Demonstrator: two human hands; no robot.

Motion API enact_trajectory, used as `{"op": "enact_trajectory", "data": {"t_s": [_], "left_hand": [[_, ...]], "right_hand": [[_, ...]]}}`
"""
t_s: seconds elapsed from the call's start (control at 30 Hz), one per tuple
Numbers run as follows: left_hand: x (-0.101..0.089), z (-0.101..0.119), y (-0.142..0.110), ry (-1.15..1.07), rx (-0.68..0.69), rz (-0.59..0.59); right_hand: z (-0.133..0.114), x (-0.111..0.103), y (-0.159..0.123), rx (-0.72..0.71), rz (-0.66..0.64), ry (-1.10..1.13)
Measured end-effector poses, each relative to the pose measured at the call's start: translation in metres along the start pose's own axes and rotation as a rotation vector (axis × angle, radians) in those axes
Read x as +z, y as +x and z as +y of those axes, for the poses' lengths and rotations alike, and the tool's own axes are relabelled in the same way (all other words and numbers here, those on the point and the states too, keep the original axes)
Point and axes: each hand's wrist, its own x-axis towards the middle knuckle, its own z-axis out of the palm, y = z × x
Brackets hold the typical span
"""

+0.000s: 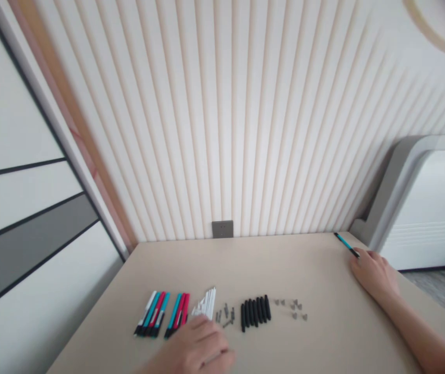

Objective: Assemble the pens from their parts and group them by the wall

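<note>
At the far right of the table, my right hand (pixel 375 271) is closed on the near end of a blue pen with black ends (pixel 347 245). My left hand (pixel 205 345) rests low in the middle with its fingers curled; anything inside them is hidden. Just beyond it lie thin white tubes (pixel 209 302), partly covered by the hand. Blue, red and white pen barrels with black grips (pixel 152 314) lie left of it, with a second small group (pixel 178 314) closer. Small springs (pixel 226 314), black grips in a row (pixel 256 311) and small grey tips (pixel 295 306) spread rightward.
The beige table (pixel 277 259) meets a ribbed white wall (pixel 226 130) with a dark socket (pixel 222 229). A white and grey cabinet (pixel 31 223) stands along the left side. Beyond the right edge is a grey and white headboard-like panel (pixel 429 208).
</note>
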Motion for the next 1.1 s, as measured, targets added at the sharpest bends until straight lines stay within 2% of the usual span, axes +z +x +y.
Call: {"op": "enact_trajectory", "data": {"t_s": [0.07,0.1,0.2,0.23,0.3,0.43,0.53,0.63,0.77,0.93,1.1], "left_hand": [[-0.032,-0.020,-0.012,0.244,0.016,-0.040],[-0.045,-0.031,-0.021,0.304,-0.036,-0.036],[-0.068,-0.061,-0.056,0.374,-0.321,0.060],[-0.071,-0.069,-0.068,0.378,-0.441,0.068],[-0.073,-0.080,-0.089,0.340,-0.636,0.011],[-0.071,-0.087,-0.107,0.215,-0.852,-0.172],[-0.069,-0.086,-0.105,0.150,-0.975,-0.228],[-0.064,-0.082,-0.100,0.107,-1.055,-0.232],[-0.057,-0.078,-0.097,0.061,-1.110,-0.276],[-0.052,-0.083,-0.101,0.084,-1.156,-0.291],[-0.050,-0.088,-0.106,0.103,-1.154,-0.290]], "right_hand": [[-0.005,-0.002,-0.008,-0.085,0.052,0.033],[-0.011,-0.004,-0.012,-0.127,0.066,0.056],[-0.037,-0.017,-0.028,-0.243,0.090,0.137],[-0.049,-0.024,-0.034,-0.281,0.104,0.174],[-0.078,-0.042,-0.047,-0.366,0.116,0.253],[-0.136,-0.083,-0.076,-0.512,0.095,0.377],[-0.164,-0.099,-0.097,-0.551,0.070,0.480],[-0.172,-0.103,-0.116,-0.582,0.055,0.578],[-0.165,-0.104,-0.132,-0.627,0.013,0.731],[-0.164,-0.116,-0.134,-0.625,0.051,0.813],[-0.169,-0.117,-0.139,-0.721,-0.017,0.818]]}}
